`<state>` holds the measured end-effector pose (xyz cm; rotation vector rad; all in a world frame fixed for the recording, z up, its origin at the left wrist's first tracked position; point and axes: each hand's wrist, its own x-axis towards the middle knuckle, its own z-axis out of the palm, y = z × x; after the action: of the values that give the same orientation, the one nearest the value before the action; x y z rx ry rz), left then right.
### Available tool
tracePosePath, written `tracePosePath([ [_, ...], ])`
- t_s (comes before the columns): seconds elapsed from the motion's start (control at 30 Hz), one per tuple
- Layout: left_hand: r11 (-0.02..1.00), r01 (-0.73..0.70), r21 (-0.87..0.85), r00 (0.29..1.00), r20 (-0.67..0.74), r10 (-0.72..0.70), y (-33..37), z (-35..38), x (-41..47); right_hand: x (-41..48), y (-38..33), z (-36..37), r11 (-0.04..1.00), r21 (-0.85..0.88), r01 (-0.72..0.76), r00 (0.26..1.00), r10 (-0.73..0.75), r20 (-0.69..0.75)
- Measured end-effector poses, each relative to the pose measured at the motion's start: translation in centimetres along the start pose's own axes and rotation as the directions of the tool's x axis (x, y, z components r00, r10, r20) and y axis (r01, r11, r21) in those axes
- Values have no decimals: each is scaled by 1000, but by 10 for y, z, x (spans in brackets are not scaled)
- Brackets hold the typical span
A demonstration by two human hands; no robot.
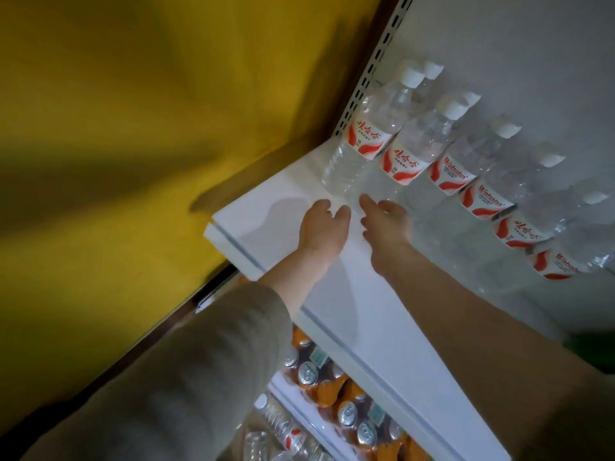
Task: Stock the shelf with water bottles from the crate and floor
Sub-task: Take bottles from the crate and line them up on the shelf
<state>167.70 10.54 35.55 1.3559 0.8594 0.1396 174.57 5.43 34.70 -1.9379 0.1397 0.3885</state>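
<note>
1. L hand point(322, 224) & R hand point(387, 221) are up on the white shelf point(263, 211), side by side.
2. Grip released on both: fingers loose, nothing held.
3. R index tip maybe touching the base of the end Wahaha bottle point(361, 144); too blurry to be sure.
4. Water bottles point(466, 168) stand in a row at the shelf's back.
5. Orange cans point(306, 374) sit one level down.

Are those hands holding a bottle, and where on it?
Nothing looks gripped. The left hand is at the base of the end bottle, the right hand at the base of the second bottle; contact unclear.
</note>
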Motion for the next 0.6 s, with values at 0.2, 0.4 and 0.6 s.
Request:
tracePosePath([
  [0.2, 989, 72, -129, 981, -168, -94, -58, -96, -82, -115, 25, 50, 995, -82, 59, 980, -42, 194],
  [0.4, 949, 222, -225, 920, -275, -280, -157, -205, -190, -257, 87, 93, 989, -121, 85, 895, -23, 445],
  [0.6, 835, 471, -284, 762, -345, -548, -273, -304, -282, -365, 187, 122, 977, -209, 32, 763, 111, 637],
])
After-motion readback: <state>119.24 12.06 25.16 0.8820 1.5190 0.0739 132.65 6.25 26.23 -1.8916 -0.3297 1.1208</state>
